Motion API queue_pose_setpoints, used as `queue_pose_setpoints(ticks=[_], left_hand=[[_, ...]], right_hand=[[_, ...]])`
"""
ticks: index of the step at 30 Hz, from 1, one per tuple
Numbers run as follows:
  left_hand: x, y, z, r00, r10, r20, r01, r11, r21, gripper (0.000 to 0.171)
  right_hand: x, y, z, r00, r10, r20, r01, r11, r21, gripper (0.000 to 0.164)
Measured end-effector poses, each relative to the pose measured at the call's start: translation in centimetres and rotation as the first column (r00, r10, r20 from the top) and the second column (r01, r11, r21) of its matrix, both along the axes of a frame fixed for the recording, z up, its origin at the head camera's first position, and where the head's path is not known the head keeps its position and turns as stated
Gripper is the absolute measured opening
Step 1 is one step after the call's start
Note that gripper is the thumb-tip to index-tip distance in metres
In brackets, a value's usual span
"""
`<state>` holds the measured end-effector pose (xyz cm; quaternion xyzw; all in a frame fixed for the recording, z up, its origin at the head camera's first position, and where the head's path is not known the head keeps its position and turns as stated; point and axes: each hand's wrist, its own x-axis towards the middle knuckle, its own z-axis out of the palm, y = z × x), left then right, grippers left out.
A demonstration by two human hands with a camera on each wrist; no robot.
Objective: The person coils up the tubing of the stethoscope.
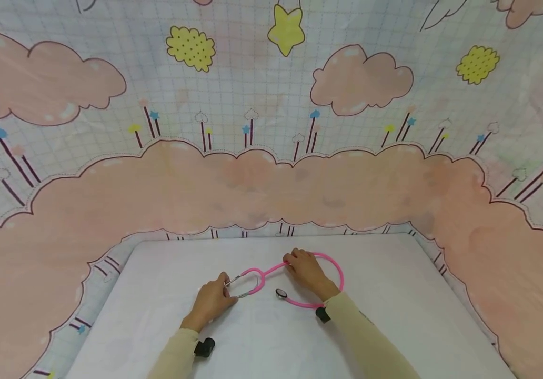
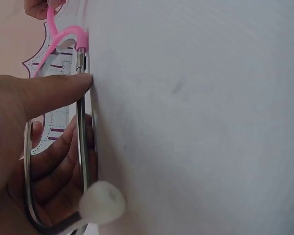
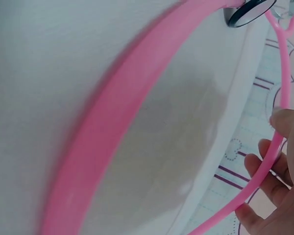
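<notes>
A pink stethoscope [image 1: 273,269] lies across the white table, its tubing looping round to the right. My left hand [image 1: 210,302] holds its metal ear tubes [image 2: 81,142]; in the left wrist view the thumb crosses one tube and the fingers curl behind. A whitish ear tip [image 2: 103,202] sticks out below that hand. Farther along, my right hand [image 1: 309,271] grips the pink tubing [image 3: 284,68] between thumb and fingers. The round chest piece [image 1: 281,293] rests on the table between the hands, at the loop's free end.
The white tabletop [image 1: 252,342] reaches back to a cloth backdrop [image 1: 271,189] printed with clouds and stars, which also runs along both sides. A black wrist device [image 1: 205,347] shows at the left cuff, and another [image 1: 322,315] at the right.
</notes>
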<state>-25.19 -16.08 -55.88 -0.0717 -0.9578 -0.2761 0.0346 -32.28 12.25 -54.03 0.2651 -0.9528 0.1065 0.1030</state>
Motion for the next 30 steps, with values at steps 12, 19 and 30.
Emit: queue_pose_setpoints(ticks=[12,19,30], left_hand=[[0.5,-0.2,-0.1,0.991,-0.106,0.088,0.094,0.987,0.130,0.043],[0.6,0.1,0.4,0.993,-0.075,0.090,0.062,0.989,0.137,0.046],[1.0,0.0,1.2,0.999,-0.028,0.041,0.023,0.993,0.119,0.052]], right_hand=[[-0.1,0.3,0.3,1.000,-0.015,0.009,0.016,0.998,-0.056,0.016],[0.6,0.6,1.5,1.000,-0.014,-0.005,0.013,0.996,-0.084,0.016],[1.8,1.5,2.7,1.000,-0.009,0.010,0.010,0.995,-0.095,0.020]])
